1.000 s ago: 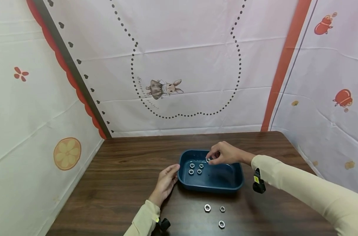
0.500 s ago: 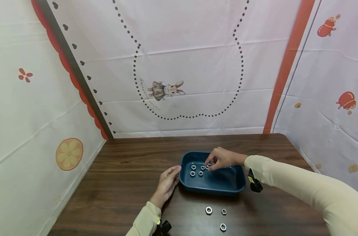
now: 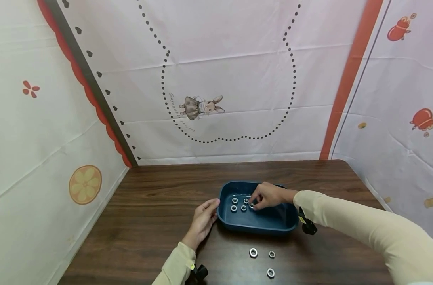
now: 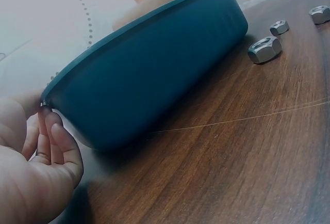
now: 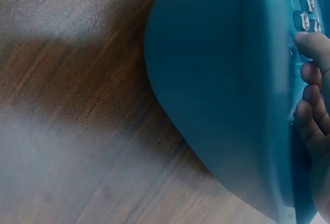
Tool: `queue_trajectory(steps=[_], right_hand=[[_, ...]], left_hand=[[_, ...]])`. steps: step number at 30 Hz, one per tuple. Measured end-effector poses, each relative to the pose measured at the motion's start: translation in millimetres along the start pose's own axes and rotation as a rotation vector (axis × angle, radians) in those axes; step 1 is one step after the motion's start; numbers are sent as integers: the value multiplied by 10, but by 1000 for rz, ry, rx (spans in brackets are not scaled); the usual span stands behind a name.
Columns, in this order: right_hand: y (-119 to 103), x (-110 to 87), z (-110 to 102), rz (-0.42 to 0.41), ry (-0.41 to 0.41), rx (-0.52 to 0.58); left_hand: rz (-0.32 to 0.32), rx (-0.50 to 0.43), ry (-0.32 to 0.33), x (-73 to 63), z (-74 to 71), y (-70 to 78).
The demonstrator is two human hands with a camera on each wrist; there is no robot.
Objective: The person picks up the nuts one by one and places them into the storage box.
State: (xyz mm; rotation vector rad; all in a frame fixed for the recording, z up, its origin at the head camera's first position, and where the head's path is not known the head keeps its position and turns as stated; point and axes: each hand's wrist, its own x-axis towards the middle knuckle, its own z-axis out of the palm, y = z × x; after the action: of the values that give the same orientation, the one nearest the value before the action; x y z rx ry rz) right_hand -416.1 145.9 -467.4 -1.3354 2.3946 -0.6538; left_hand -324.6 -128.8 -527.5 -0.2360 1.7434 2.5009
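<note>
A dark blue plastic tray (image 3: 257, 228) sits on the table, with several metal hex nuts (image 3: 233, 208) in two short rows toward its left side. My left hand (image 3: 201, 222) grips the tray's left rim, the thumb on top and curled fingers under the lip in the left wrist view. Inside the tray, my right hand (image 3: 271, 195) pinches another hex nut (image 3: 252, 206) between thumb and index finger, at the tray floor just right of the rows. Fingertips partly hide that nut. The right wrist view shows the hand (image 5: 315, 95) reaching over the tray wall (image 5: 211, 74).
Three more hex nuts lie on the wooden table (image 3: 148, 237) in front of the tray: a larger nut (image 3: 253, 253), a smaller nut (image 3: 271, 254) and a nearer nut (image 3: 271, 273). Printed white cloth (image 3: 223, 79) hangs behind and at both sides.
My right hand has lowered the nut from above the tray's back part to its floor, then shifted it slightly toward the front. The left hand stays on the rim.
</note>
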Motion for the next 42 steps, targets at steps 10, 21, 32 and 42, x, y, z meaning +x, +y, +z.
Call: queue_trajectory(steps=[10,21,32,42], right_hand=[[16,5,49,35,-9,-17],[-126,-232,-123,61,190,-40],[-549,-932,3,143,548,4],[-767,-1408,639,96,712,185]], left_hand=[[8,-6,7,8,5,-2],[11,-14,12,10,13,-14],[20,-8,14,37,8,-35],[13,10,15,12,30,-35]])
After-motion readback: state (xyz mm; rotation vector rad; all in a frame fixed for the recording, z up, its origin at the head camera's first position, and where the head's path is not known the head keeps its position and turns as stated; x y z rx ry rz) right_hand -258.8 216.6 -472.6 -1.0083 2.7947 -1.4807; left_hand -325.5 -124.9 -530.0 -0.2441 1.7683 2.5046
